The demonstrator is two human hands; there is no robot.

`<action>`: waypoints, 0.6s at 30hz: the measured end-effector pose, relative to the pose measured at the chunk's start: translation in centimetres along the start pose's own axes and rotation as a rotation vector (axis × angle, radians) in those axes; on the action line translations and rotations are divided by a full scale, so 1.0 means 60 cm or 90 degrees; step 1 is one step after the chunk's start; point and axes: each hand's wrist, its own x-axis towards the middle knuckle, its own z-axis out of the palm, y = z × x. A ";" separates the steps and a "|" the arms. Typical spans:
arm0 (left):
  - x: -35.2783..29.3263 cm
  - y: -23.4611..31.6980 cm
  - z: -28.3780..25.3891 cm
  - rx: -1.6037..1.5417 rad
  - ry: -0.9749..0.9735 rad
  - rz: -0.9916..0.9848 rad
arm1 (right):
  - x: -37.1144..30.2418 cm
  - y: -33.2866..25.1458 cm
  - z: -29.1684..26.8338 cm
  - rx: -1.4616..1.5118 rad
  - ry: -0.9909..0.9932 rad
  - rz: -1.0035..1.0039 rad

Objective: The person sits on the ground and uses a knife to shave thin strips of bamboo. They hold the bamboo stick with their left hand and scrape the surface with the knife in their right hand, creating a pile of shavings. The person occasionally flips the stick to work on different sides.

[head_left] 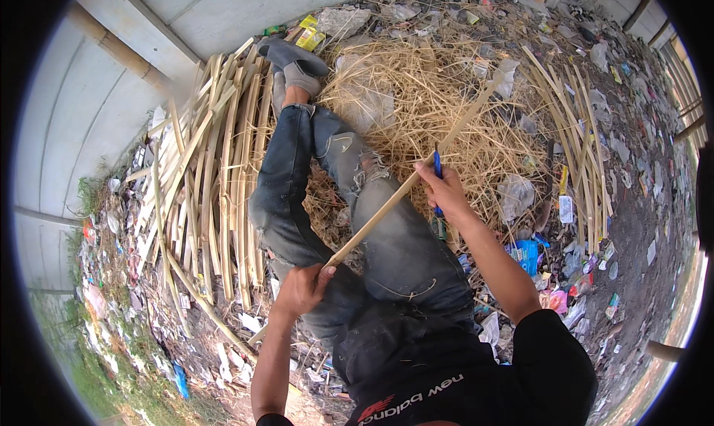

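Note:
A long, pale bamboo strip (pixel 379 215) slants across my lap, its far end beyond my knees over the shavings. My left hand (pixel 301 289) is closed around its near part, by my thigh. Farther up the strip, my right hand (pixel 445 191) grips a small blue-handled knife (pixel 437 167). Its thumb side and the knife are against the strip; the blade is mostly hidden. Beneath the strip's far half lies a heap of thin bamboo shavings (pixel 416 91).
Many bamboo strips (pixel 242 180) lie stacked left of my legs. A smaller bundle of strips (pixel 580 151) is on the right. Litter covers the ground around me, including a blue plastic wrapper (pixel 525 256). A pale panel wall (pixel 74 106) stands along the left and far side.

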 end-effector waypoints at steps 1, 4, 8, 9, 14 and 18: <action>0.014 0.021 0.004 0.002 0.003 0.014 | -0.011 0.001 0.007 0.009 0.005 -0.004; 0.037 0.059 0.014 0.149 0.057 0.053 | -0.045 -0.036 0.034 0.047 0.018 0.006; 0.057 0.063 -0.012 0.219 0.330 0.221 | -0.024 -0.062 -0.086 0.106 0.170 -0.083; 0.059 0.064 -0.030 0.238 0.420 0.264 | -0.015 -0.073 -0.149 0.163 0.196 -0.117; -0.036 0.055 -0.157 0.207 0.699 0.352 | -0.010 -0.169 -0.483 0.237 0.437 -0.262; -0.103 0.150 -0.233 0.076 1.022 0.699 | -0.017 -0.182 -0.810 0.235 0.673 -0.211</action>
